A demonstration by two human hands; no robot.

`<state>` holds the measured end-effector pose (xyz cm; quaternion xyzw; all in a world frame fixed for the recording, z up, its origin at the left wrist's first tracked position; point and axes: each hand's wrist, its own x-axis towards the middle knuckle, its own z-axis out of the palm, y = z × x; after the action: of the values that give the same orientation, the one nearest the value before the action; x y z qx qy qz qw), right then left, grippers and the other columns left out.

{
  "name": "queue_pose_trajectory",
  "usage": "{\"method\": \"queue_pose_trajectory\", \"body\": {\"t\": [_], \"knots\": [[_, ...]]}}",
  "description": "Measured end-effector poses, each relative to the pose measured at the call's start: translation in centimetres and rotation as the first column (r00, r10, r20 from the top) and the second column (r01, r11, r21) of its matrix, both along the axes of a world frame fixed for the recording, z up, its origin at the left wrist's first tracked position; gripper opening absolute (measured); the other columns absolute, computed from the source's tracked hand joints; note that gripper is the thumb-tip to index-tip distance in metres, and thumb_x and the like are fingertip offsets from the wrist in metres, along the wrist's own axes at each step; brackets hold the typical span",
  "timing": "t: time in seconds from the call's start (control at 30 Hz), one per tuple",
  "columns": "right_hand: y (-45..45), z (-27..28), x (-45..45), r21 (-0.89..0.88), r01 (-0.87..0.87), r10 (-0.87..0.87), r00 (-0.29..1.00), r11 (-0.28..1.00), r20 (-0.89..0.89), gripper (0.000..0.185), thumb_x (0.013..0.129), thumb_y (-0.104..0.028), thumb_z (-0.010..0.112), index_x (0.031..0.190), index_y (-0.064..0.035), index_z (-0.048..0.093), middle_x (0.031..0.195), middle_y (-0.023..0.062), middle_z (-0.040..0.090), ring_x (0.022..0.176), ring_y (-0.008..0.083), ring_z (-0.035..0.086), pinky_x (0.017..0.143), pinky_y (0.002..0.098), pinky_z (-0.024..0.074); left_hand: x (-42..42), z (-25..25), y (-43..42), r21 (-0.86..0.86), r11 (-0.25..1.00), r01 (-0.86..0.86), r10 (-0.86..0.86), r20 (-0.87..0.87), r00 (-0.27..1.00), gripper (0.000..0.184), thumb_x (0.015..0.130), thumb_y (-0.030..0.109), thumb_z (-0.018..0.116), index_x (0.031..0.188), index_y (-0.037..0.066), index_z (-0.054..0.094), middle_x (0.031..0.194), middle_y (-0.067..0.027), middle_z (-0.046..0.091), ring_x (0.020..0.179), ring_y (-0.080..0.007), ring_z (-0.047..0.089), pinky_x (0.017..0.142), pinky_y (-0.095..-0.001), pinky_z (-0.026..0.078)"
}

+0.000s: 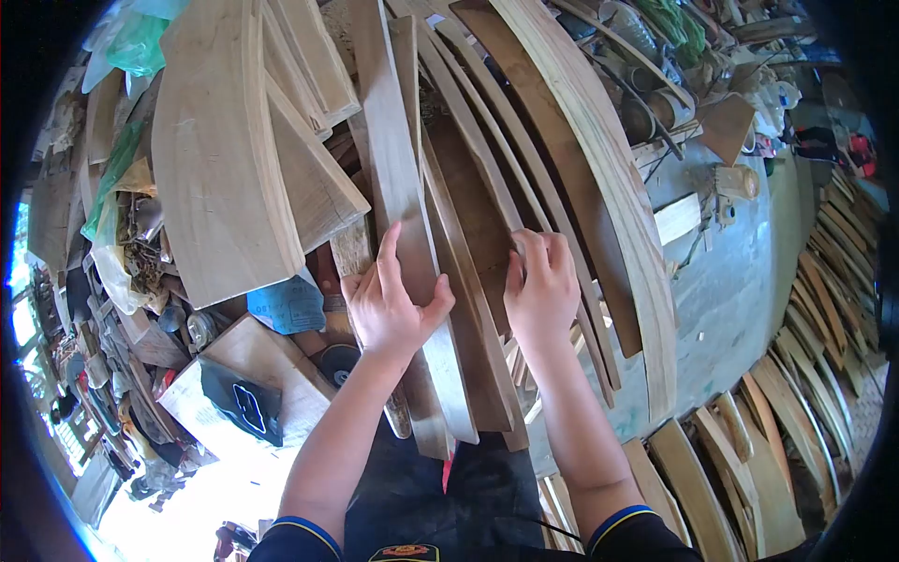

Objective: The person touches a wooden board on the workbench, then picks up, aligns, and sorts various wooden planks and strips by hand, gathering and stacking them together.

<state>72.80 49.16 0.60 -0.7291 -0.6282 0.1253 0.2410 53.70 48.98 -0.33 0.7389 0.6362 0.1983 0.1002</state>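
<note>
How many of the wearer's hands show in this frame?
2: the left hand at a long pale board, the right hand at a curved wooden strip.

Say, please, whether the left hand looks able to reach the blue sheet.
Probably yes: the left hand is nearby, and much of the blue sheet shows uncovered beyond the wide board.

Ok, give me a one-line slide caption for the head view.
Left hand spread over one long wooden board, right hand with bent fingers among the boards beside it.

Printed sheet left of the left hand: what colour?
The sheet is blue, clearest in the head view.
</note>
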Motion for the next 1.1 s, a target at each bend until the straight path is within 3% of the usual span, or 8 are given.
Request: {"method": "queue_pose_trajectory", "body": {"t": [0.3,0.37,0.4,0.43,0.5,0.63,0.87,1.1], "knots": [[2.4,0.2,1.7,-0.034,-0.045,0.042,0.997,0.998,-0.058,0.013,0.089,-0.003,0.065,0.102,-0.0069,0.064,0.088,0.0083,0.063,0.072,0.0243,0.066,0.066,0.037,0.0534,1.6,2.1,-1.9,-0.171,0.981,0.089,0.037,0.623,0.781,0.092,0.078,0.03,0.075,0.151,0.0,0.026,0.071,-0.0045,0.054,0.06,-0.0142,0.053,0.054,-0.0292,0.045],[2.5,3.2,1.3,-0.257,0.007,-0.205,0.623,0.966,-0.755,0.022,0.092,-0.007,0.067,0.113,-0.0027,0.066,0.091,0.0106,0.066,0.082,0.0211,0.07,0.071,0.0324,0.056,3.5,3.3,-2.1,-0.233,0.964,0.125,0.068,0.675,0.735,0.093,0.079,0.027,0.076,0.151,0.0,0.023,0.074,-0.0069,0.059,0.065,-0.017,0.06,0.061,-0.0319,0.052],[1.9,4.1,1.5,-0.314,-0.041,-0.279,0.362,0.949,-0.89,0.029,0.093,-0.012,0.071,0.119,0.0005,0.068,0.092,0.0114,0.069,0.08,0.0154,0.071,0.07,0.0277,0.0558,4.5,3.3,-2.4,-0.253,0.957,0.145,0.067,0.674,0.735,0.094,0.079,0.026,0.077,0.151,-0.001,0.023,0.075,-0.0077,0.06,0.066,-0.0189,0.061,0.062,-0.0331,0.052],[1.5,5.0,1.5,-0.317,-0.047,-0.279,0.362,0.947,-0.889,0.029,0.093,-0.012,0.071,0.119,0.0005,0.068,0.092,0.0114,0.069,0.08,0.0154,0.071,0.07,0.0277,0.0558,5.5,3.4,-2.6,-0.273,0.948,0.162,0.069,0.676,0.734,0.095,0.079,0.025,0.078,0.151,-0.002,0.023,0.076,-0.0084,0.062,0.067,-0.0208,0.062,0.064,-0.0342,0.053],[0.8,6.4,1.5,-0.147,-0.082,-0.039,0.736,0.986,-0.676,0.027,0.091,-0.011,0.073,0.115,0.0011,0.07,0.089,0.0114,0.067,0.075,0.0159,0.071,0.065,0.028,0.0558,6.7,3.8,-3.0,-0.249,0.942,0.223,-0.01,0.647,0.763,0.087,0.082,0.024,0.077,0.149,-0.006,0.03,0.082,-0.01,0.065,0.072,-0.0264,0.065,0.07,-0.0376,0.054],[0.4,3.7,3.3,0.015,-0.101,0.101,0.944,0.995,-0.315,0.026,0.083,-0.008,0.075,0.107,0.0019,0.071,0.087,0.0118,0.065,0.067,0.0264,0.068,0.062,0.0333,0.0558,4.5,4.9,-2.5,-0.24,0.906,0.348,-0.211,0.456,0.865,0.07,0.088,0.027,0.073,0.145,-0.001,0.042,0.089,-0.0115,0.067,0.08,-0.0298,0.067,0.073,-0.0393,0.055],[1.0,1.4,3.2,0.175,-0.23,0.235,0.972,0.957,-0.007,0.025,0.081,-0.007,0.073,0.106,-0.0041,0.07,0.086,0.0074,0.062,0.073,0.0247,0.066,0.063,0.0373,0.0553,1.5,5.8,-2.2,-0.421,0.902,-0.102,0.041,-0.15,0.988,0.06,0.091,0.028,0.07,0.141,0.002,0.046,0.126,-0.0203,0.056,0.101,-0.0349,0.068,0.08,-0.0424,0.06],[2.2,0.8,3.2,0.139,-0.099,0.084,0.99,0.985,0.113,0.017,0.084,-0.015,0.07,0.101,-0.0105,0.069,0.084,0.0043,0.063,0.072,0.0243,0.067,0.061,0.0372,0.0546,2.5,5.8,0.4,-0.323,0.941,-0.099,0.005,-0.28,0.96,0.069,0.092,0.031,0.069,0.146,-0.001,0.04,0.126,-0.025,0.055,0.105,-0.0387,0.067,0.082,-0.0441,0.06]]}}
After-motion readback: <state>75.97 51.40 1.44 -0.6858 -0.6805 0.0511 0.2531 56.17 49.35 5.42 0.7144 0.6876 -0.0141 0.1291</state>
